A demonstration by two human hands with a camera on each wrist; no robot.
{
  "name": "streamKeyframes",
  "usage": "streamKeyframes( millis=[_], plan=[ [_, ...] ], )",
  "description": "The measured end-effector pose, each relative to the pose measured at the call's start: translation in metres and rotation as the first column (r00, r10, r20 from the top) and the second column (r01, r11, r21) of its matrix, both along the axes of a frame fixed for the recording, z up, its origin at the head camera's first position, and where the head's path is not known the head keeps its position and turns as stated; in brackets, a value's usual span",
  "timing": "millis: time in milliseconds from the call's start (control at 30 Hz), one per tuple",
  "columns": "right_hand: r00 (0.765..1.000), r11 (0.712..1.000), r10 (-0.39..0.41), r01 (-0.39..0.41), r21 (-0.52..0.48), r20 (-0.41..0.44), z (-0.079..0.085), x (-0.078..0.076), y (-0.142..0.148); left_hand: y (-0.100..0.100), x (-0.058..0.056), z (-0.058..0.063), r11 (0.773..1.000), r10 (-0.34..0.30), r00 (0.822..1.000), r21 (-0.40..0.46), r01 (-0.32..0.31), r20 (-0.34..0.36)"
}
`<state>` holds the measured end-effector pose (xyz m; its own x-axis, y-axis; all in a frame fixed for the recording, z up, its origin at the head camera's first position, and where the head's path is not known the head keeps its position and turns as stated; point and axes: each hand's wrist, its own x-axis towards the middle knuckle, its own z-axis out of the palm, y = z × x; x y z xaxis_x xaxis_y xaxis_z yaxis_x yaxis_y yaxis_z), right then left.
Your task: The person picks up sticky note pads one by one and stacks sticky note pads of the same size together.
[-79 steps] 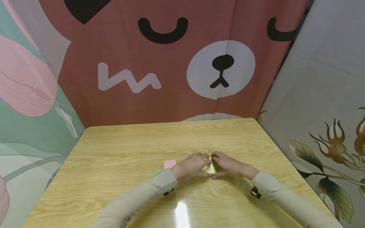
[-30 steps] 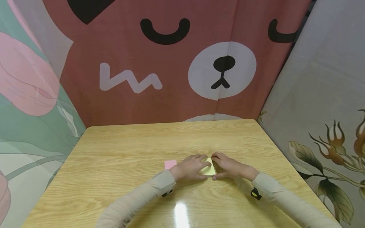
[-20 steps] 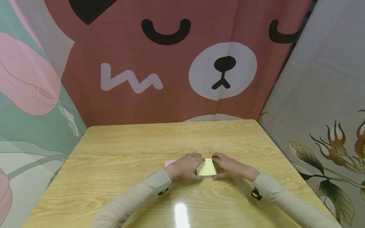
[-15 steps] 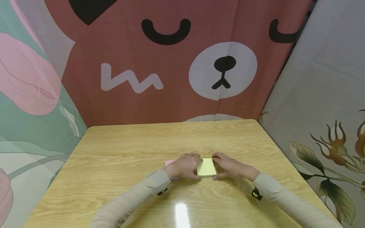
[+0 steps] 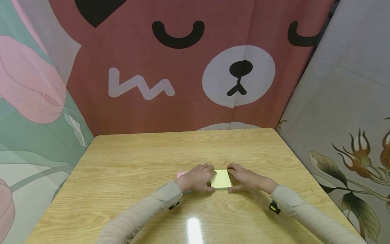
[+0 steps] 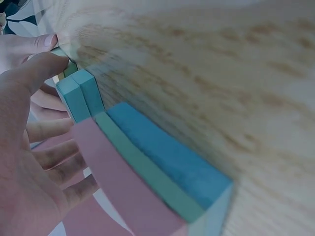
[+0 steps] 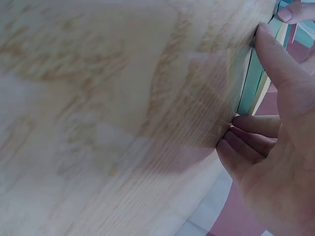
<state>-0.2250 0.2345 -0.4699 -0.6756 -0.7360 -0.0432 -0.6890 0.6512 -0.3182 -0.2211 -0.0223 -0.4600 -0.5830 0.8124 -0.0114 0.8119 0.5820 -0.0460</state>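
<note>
A stack of sticky notes [image 5: 221, 179], pale yellow on top, lies right of the table's middle. Green layers [image 7: 253, 81] show under the yellow in the right wrist view. At its right side my right hand [image 5: 245, 178] holds the edge, thumb at the near corner and fingers at the far one. My left hand [image 5: 197, 178] grips around the left end, thumb in front and fingers behind. Teal pads [image 6: 81, 96] sit beneath that hand, hidden from the head view. Left of them is another stack [image 6: 147, 172] in pink, green and blue, partly covered by the hand.
The wooden table [image 5: 137, 159] extends around the stacks on all sides. A brown bear-print curtain [image 5: 137, 112] hangs behind its far edge, with flowered cloths at left [image 5: 33, 142] and right [image 5: 323, 128]. Light glares off the near tabletop.
My left hand has slid left off the top of the yellow stack, exposing its face and covering more of the pink one. The right hand stays at the stack's right edge.
</note>
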Motion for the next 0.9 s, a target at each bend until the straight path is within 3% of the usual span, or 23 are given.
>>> streamKeyframes(
  millis=[200,567,767,900],
  plan=[
    [1.0,1.0,0.007,-0.007,0.008,0.013,0.003,-0.001,0.0,0.001,0.001,0.0,1.0,0.026,0.999,0.002,-0.026,0.019],
    [0.998,0.996,0.045,-0.049,0.078,0.048,0.017,-0.005,0.011,0.006,0.0,-0.001,0.999,0.015,0.999,0.044,-0.017,0.048],
    [0.996,0.987,0.046,-0.057,0.15,0.08,0.032,-0.01,0.014,0.001,-0.001,-0.002,0.993,0.004,0.998,0.115,-0.011,0.055],
    [0.993,0.984,0.048,-0.066,0.164,0.111,0.046,-0.014,0.015,-0.009,0.0,0.0,0.981,0.01,1.0,0.193,-0.011,0.005]
  ],
)
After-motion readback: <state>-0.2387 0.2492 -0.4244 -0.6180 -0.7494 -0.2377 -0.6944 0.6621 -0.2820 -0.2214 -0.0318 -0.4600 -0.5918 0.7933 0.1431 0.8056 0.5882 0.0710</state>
